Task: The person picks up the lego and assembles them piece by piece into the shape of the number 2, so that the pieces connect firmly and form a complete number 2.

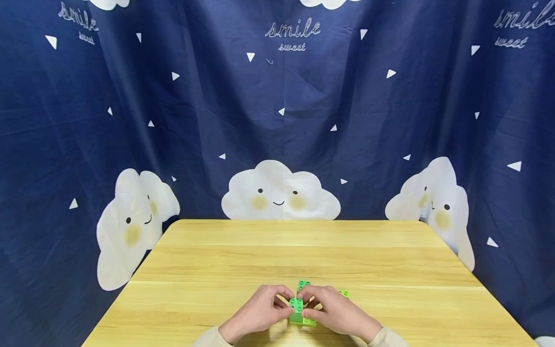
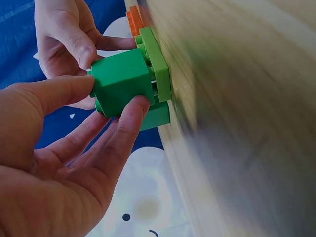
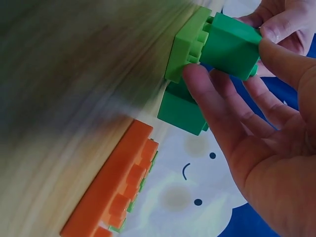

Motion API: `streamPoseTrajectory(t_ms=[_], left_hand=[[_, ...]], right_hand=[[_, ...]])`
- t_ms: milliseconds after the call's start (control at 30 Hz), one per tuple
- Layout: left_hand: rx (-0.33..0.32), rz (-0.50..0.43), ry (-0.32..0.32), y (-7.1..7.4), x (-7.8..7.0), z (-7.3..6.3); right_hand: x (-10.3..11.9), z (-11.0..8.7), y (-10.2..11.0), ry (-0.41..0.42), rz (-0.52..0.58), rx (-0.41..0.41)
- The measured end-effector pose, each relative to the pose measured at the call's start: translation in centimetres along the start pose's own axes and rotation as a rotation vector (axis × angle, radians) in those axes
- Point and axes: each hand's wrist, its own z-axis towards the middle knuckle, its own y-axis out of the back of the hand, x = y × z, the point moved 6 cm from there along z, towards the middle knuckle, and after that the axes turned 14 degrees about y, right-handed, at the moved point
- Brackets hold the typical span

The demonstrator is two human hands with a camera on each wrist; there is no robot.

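Over the front of the table, my left hand [image 1: 266,312] and right hand [image 1: 334,311] meet around a green toy building brick [image 2: 123,81]. Left thumb and fingers pinch the brick from one side. From the other side the right thumb lies at its studded end, with the right index fingertip down by the studs of a light green plate [image 3: 185,47]. The brick stands over one end of this plate, and studs show in a narrow gap between them. A second green brick [image 3: 180,108] sits just beyond the plate, away from me.
Right of the hands lies a long orange studded piece [image 3: 111,182] with light green bits [image 1: 344,293] along it, mostly hidden behind the right hand in the head view. The wooden table [image 1: 299,241] ends at a blue curtain [image 1: 282,96] printed with clouds.
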Motion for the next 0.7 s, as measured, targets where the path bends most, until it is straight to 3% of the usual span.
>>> streamPoseTrajectory(t_ms=[700], left_hand=[[0.003,-0.034,0.025,-0.17,0.15,0.04]], right_hand=[[0.03,0.07,-0.19,-0.014,0.02,0.007]])
